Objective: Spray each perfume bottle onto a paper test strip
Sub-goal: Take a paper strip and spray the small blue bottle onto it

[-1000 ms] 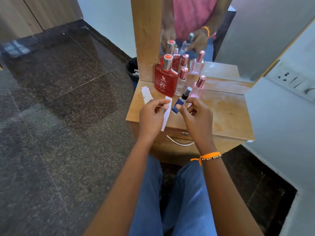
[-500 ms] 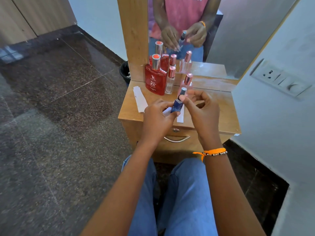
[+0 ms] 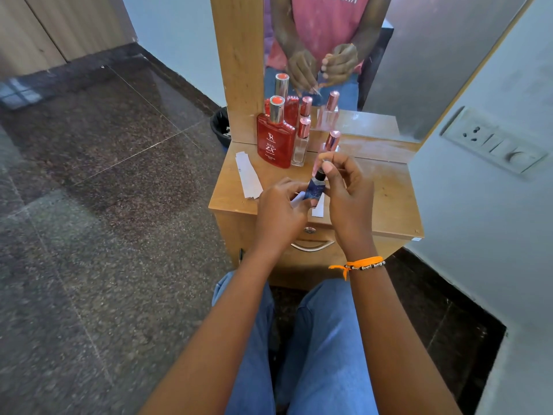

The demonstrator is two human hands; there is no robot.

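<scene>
I hold a small blue perfume bottle (image 3: 314,190) over the wooden dresser top (image 3: 386,193). My left hand (image 3: 279,214) grips its body. My right hand (image 3: 348,193) pinches its dark top between thumb and fingers. A white paper test strip (image 3: 318,209) shows just below the bottle, mostly hidden by my hands; I cannot tell whether it is held or lying on the wood. Spare strips (image 3: 247,177) lie at the left. At the back stand a red bottle (image 3: 274,145), a slim clear bottle (image 3: 301,145) and a pink bottle (image 3: 331,141) behind my right fingers.
A mirror (image 3: 329,55) rises behind the bottles and reflects them and my hands. The dresser has a drawer handle (image 3: 312,246) below its front edge. A black bin (image 3: 220,127) stands on the floor at the left. The right wall carries a socket plate (image 3: 490,139).
My left hand has moved from holding up the strip to gripping the blue bottle's body. My right hand has shifted up to the bottle's top. The strip now sits below the hands.
</scene>
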